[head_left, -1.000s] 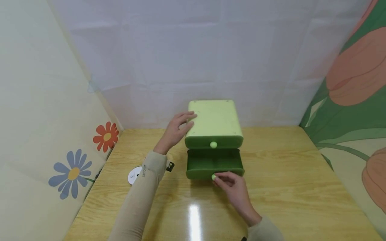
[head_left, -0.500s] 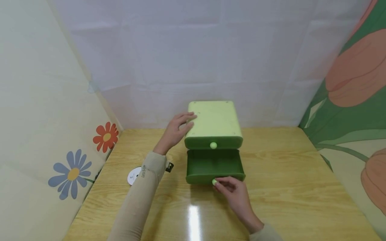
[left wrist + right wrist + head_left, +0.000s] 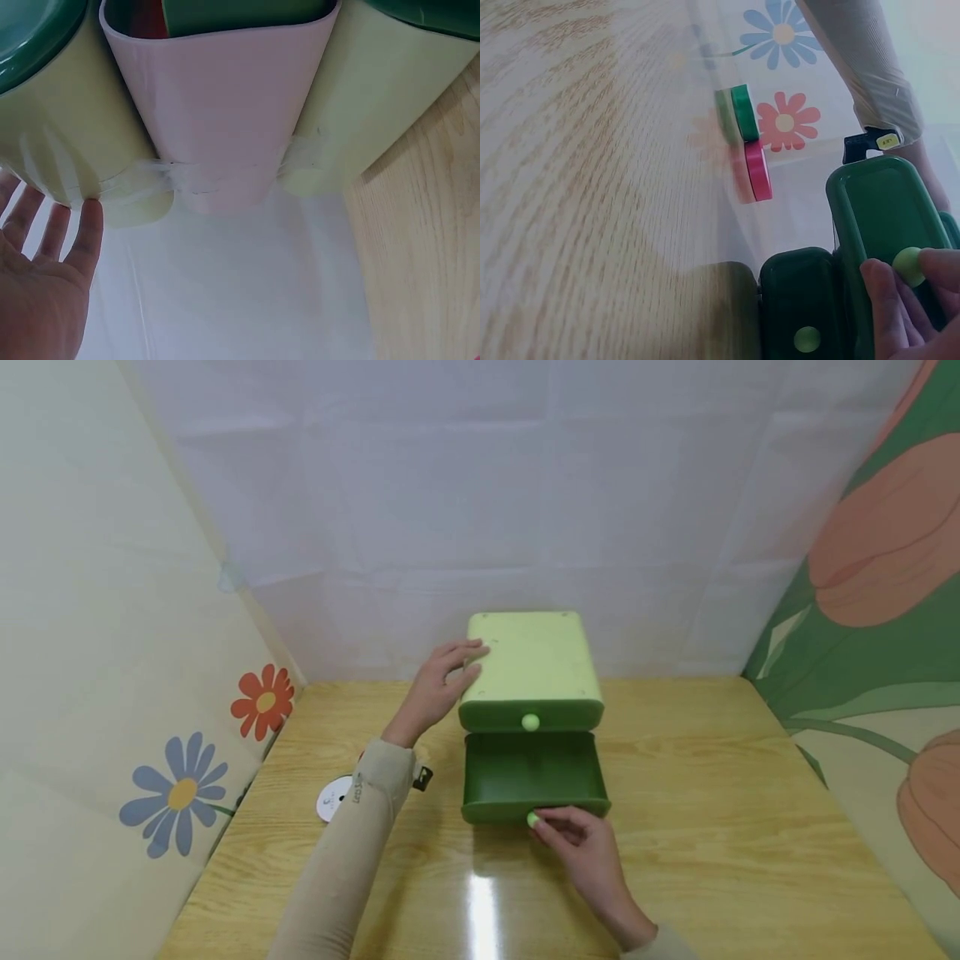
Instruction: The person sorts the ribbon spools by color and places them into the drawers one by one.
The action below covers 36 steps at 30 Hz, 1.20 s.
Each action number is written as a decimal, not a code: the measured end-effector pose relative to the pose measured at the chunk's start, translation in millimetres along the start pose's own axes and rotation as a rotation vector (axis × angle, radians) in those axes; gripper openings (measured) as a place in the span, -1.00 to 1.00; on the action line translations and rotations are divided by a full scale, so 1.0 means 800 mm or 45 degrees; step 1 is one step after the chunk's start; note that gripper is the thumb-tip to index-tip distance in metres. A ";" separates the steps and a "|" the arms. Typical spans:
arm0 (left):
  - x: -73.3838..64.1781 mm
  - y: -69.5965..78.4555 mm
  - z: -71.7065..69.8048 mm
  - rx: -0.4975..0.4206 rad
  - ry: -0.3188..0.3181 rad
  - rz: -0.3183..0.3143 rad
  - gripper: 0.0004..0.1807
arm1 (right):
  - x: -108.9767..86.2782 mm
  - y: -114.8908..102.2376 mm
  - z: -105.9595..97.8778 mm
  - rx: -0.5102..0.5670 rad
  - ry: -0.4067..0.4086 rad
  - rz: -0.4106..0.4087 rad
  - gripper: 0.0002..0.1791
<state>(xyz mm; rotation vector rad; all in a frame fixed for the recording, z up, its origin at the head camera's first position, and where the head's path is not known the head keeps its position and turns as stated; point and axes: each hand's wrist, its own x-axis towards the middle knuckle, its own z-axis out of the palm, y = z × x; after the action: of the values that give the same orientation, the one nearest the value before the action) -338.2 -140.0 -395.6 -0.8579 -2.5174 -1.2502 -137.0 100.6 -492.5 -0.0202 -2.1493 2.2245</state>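
Note:
A small tiered drawer cabinet point(image 3: 528, 656) with a pale yellow-green top stands on the table, and a pink middle tier point(image 3: 217, 112) shows in the left wrist view. My left hand point(image 3: 433, 687) rests its extended fingers on the cabinet's upper left side. Thumb and fingers of my right hand point(image 3: 592, 856) pinch the light green knob point(image 3: 908, 266) of a dark green drawer point(image 3: 532, 768), which is pulled out below the closed top drawer point(image 3: 491, 717). Its visible interior looks bare in the head view. Beneath it, a bottom drawer point(image 3: 795, 289) is closed.
A green ribbon roll point(image 3: 744, 112) and a pink ribbon roll point(image 3: 757, 171) stand on the table to the left. The white face of a spool point(image 3: 330, 797) is partly behind my left sleeve. A white cloth wall point(image 3: 420, 510) rises behind the cabinet.
My right hand has drawn the drawer farther out toward me, so more of its inside shows. The motion is slight in the last half second. My left hand stays in place.

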 end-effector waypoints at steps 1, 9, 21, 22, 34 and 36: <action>-0.001 -0.002 0.001 -0.001 0.004 0.006 -0.53 | 0.000 0.000 0.000 0.000 -0.001 -0.010 -0.82; -0.032 -0.017 -0.001 -0.159 0.033 -0.047 -0.45 | 0.000 0.002 0.000 0.006 -0.018 -0.052 -0.83; -0.164 -0.096 -0.058 0.377 -0.168 -0.392 -0.15 | 0.001 -0.004 -0.002 -0.007 -0.023 -0.004 -0.81; -0.173 -0.101 -0.062 0.421 -0.187 -0.414 -0.11 | 0.001 -0.004 -0.002 -0.007 -0.027 -0.003 -0.81; -0.209 -0.131 -0.072 0.563 -0.304 -0.515 0.03 | -0.002 -0.003 -0.005 0.004 -0.048 -0.001 -0.79; -0.207 -0.135 -0.069 0.570 -0.315 -0.528 0.01 | -0.002 -0.003 -0.006 -0.007 -0.053 -0.005 -0.79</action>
<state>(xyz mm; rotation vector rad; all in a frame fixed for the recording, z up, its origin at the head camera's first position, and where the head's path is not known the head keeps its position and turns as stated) -270.5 -301.9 -502.4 -0.4180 -3.1094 -0.6360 -135.5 105.6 -490.4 0.0303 -2.1741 2.2363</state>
